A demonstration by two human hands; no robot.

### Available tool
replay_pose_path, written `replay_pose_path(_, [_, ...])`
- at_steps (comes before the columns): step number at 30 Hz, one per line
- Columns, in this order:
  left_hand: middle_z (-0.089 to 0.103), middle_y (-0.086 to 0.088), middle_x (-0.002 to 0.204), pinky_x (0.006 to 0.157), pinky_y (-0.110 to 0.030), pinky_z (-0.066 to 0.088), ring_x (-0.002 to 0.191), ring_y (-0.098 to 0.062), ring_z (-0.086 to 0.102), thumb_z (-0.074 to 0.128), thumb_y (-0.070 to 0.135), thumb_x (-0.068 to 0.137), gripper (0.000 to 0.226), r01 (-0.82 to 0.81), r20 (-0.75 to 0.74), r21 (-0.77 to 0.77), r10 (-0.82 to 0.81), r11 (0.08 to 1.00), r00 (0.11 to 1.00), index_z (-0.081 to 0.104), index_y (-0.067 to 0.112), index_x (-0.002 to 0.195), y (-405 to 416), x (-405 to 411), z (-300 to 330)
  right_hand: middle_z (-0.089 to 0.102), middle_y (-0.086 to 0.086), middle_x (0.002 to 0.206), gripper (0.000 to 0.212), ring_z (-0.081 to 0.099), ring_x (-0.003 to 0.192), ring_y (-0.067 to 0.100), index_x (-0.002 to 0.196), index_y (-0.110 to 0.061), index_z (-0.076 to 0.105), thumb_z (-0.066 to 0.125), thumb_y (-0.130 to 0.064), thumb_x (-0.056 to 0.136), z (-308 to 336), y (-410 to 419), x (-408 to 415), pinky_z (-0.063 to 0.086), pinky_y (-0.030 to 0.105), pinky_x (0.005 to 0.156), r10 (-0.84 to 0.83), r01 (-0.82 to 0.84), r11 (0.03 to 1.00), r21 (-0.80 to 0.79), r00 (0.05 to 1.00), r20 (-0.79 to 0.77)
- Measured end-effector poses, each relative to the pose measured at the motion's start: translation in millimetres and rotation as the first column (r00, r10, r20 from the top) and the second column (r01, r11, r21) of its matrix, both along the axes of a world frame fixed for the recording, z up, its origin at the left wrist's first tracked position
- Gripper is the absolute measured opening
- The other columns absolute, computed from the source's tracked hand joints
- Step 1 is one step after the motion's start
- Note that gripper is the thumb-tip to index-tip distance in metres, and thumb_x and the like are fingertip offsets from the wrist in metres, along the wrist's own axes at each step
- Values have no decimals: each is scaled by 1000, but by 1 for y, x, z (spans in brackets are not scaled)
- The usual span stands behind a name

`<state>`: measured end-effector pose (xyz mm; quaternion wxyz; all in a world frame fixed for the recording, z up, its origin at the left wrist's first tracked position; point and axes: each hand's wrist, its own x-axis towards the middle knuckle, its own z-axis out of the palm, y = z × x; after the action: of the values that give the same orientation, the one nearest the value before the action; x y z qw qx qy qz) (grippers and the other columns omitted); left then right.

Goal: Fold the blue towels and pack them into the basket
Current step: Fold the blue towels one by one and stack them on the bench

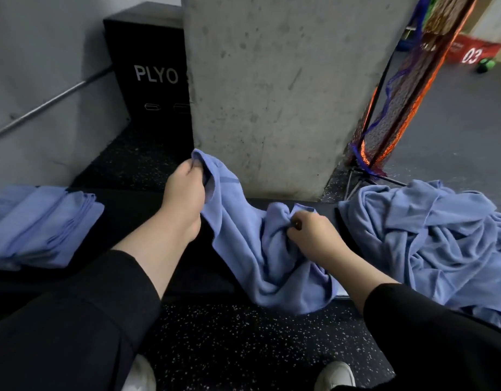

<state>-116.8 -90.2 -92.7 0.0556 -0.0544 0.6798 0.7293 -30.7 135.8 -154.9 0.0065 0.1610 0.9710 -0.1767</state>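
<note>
Left to right: folded towels (pixel 43 224) stacked on the black bench (pixel 136 207); my left hand (pixel 184 190) pinches one corner of the blue towel (pixel 243 249), fingers curled tight; my right hand (pixel 311 235) grips its bunched middle. I should find the matching corner and pull the edge taut before folding. The unfolded pile (pixel 429 244) lies right; no basket visible.

Raw concrete pillar (pixel 260 88) straight ahead, pitted and stained. Black plyo box (pixel 148 66) marked "PLYO" behind its left edge, against a grey wall (pixel 46 52) carrying a slanted metal rail (pixel 52 100). Black speckled rubber floor (pixel 238 342). Orange-and-blue netting (pixel 407 88) right of the pillar; red "03" sign (pixel 473 53) beyond. Light dim, even.
</note>
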Motion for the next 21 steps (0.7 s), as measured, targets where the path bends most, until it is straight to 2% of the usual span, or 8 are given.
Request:
replay_pose_path(2, [62,-1,134,109,-41,45,122,-20,59,43,27,104,38,-17,-42,-348,2,937,999,55,26,140,-18,-9,-3,51,-1,66,30,49,71,29,63,-20,38,58,-22,84,0,-4,-8,35,36,59,-21,19,999,-47,998,-56])
replay_pose_path(4, [55,-8,142,105,-42,47,123,-29,57,46,22,101,45,-46,-110,-641,-31,766,993,47,24,147,-34,-13,-10,51,-2,65,29,52,74,31,62,-19,41,58,-26,83,-3,-8,-11,35,35,61,-20,21,999,-32,999,41])
replay_pose_path(7, [69,-1,98,80,-41,55,91,-30,66,53,27,98,15,144,-57,-800,-312,582,948,67,27,97,-36,0,-18,56,0,70,26,56,79,31,68,-19,48,62,-33,85,-7,-13,-14,45,37,71,3,3,999,-49,993,117])
replay_pose_path(9, [66,0,81,73,-37,51,83,-28,65,53,40,99,27,395,186,-859,-519,327,834,63,26,77,-29,12,-25,63,4,77,26,59,81,29,77,-17,53,64,-38,86,-4,-17,-16,51,40,75,23,-17,998,-68,996,87])
replay_pose_path(12, [67,-7,112,75,-36,43,94,-27,58,46,52,101,43,513,496,-841,-619,-170,609,68,17,109,-17,32,-30,63,4,80,27,59,79,26,85,-18,47,67,-35,87,-4,-18,-18,48,39,73,71,-64,993,-97,995,75])
replay_pose_path(15, [53,-13,142,90,-38,38,123,-32,52,39,58,102,61,529,556,-814,-583,-240,592,56,10,136,-11,34,-34,63,-3,82,30,61,79,22,98,-26,44,70,-30,85,-9,-15,-17,51,38,74,101,-89,986,-138,992,81])
replay_pose_path(18, [20,-14,165,114,-49,27,148,-39,25,36,65,100,75,537,631,-769,-547,-346,551,39,12,152,-6,29,-41,65,-5,79,33,62,76,16,106,-30,47,72,-33,85,-9,-10,-16,49,34,70,85,-73,985,-155,994,73])
replay_pose_path(21, [4,-8,169,119,-56,19,153,-38,10,47,66,95,83,490,622,-781,-547,-387,560,25,18,159,-4,26,-51,59,-4,67,24,55,64,14,86,-23,53,71,-40,87,-7,-5,-15,41,29,59,99,-90,991,-96,991,89])
